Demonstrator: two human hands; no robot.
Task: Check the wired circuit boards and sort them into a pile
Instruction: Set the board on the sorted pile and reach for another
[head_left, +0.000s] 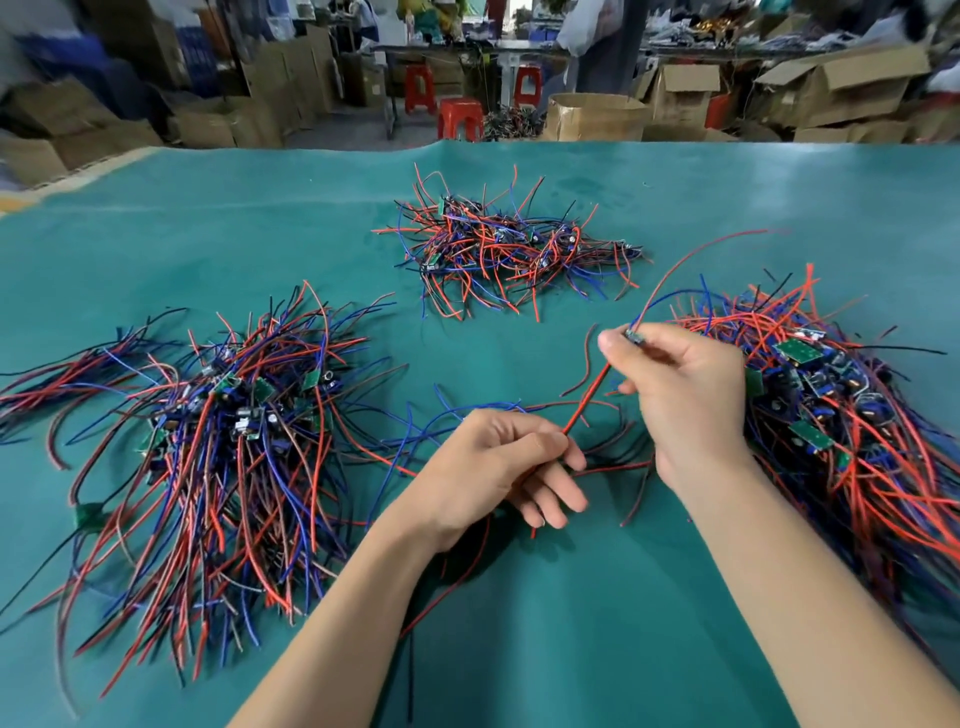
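Note:
My right hand (685, 395) pinches a small wired circuit board (635, 336) between thumb and fingers, lifted above the green table mat (519, 649). A red wire (589, 395) runs from that board down into my left hand (511, 467), whose thumb and fingers grip it. More red and blue wires arc up from the board. A big pile of wired boards (218, 441) lies at the left, another big pile (841, 415) at the right beside my right hand, and a smaller pile (509, 249) sits farther back in the middle.
Loose blue, red and black wires (452, 415) lie on the mat under my hands. Beyond the table's far edge stand cardboard boxes (597, 117), red stools (460, 119) and workbenches.

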